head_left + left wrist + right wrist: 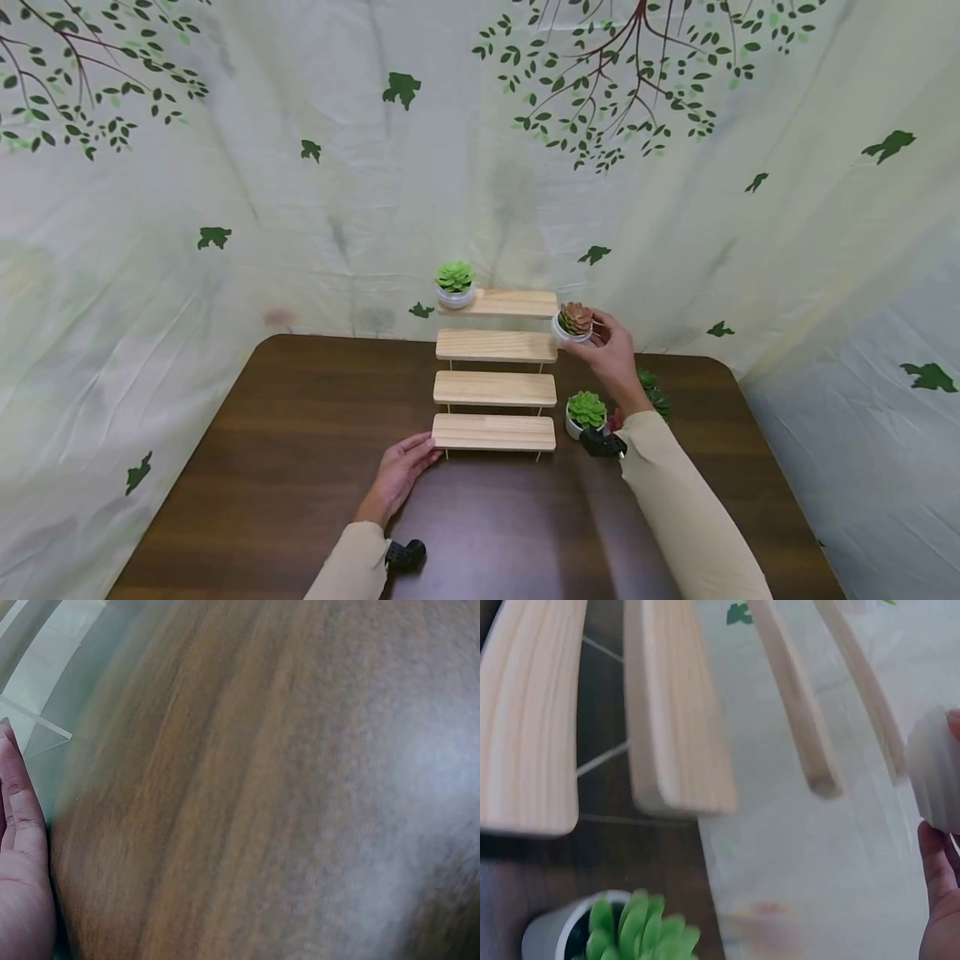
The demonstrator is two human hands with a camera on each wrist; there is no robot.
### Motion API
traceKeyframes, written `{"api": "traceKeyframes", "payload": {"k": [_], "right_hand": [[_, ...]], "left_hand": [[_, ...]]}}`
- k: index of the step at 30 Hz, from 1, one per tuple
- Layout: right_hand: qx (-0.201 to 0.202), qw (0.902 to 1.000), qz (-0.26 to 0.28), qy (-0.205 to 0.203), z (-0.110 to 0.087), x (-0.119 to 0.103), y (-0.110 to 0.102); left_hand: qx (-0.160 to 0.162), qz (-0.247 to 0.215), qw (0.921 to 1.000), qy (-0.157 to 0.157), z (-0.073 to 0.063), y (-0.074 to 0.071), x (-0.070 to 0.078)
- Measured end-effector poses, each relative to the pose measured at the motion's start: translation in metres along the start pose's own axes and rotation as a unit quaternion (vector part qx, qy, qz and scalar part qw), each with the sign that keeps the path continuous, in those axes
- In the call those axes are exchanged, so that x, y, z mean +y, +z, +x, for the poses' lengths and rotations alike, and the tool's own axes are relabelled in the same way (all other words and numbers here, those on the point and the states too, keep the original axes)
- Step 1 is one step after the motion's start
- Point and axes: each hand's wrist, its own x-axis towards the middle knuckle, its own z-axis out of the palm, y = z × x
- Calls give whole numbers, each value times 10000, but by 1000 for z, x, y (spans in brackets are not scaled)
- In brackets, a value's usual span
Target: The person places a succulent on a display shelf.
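Observation:
My right hand [611, 354] holds a small white pot with a reddish-brown succulent [576, 319], fingers and thumb at the pot's side. It is raised just right of the upper tiers of a four-tier wooden display stand [495, 388]. In the right wrist view, the white pot [936, 772] shows at the right edge beside the tier ends. My left hand [401, 473] touches the left end of the lowest tier with its fingers extended; in the left wrist view, part of that hand [22, 862] shows at the left edge. A green potted succulent [454, 283] sits on the top tier's left end.
On the brown table [315, 425], another green potted succulent [587, 414] stands right of the stand. Beside it, more plants, one dark green [654, 393], are partly hidden by my right arm. A leaf-printed cloth [337, 208] hangs right behind the table.

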Motion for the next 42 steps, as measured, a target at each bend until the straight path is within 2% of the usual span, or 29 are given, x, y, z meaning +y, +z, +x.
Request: {"api": "traceKeyframes", "payload": {"k": [10, 20, 29, 42], "right_hand": [[82, 9997, 47, -242, 19, -14, 28], [-152, 9998, 124, -88, 31, -27, 53], [-269, 9996, 48, 1, 45, -36, 75], [-306, 9994, -110, 88, 55, -38, 103]], "left_hand": [[24, 95, 9999, 29, 3, -1, -2], [-51, 44, 9998, 175, 2, -3, -4], [90, 45, 9999, 41, 1, 0, -2], [3, 127, 9999, 56, 1, -2, -2]]}}
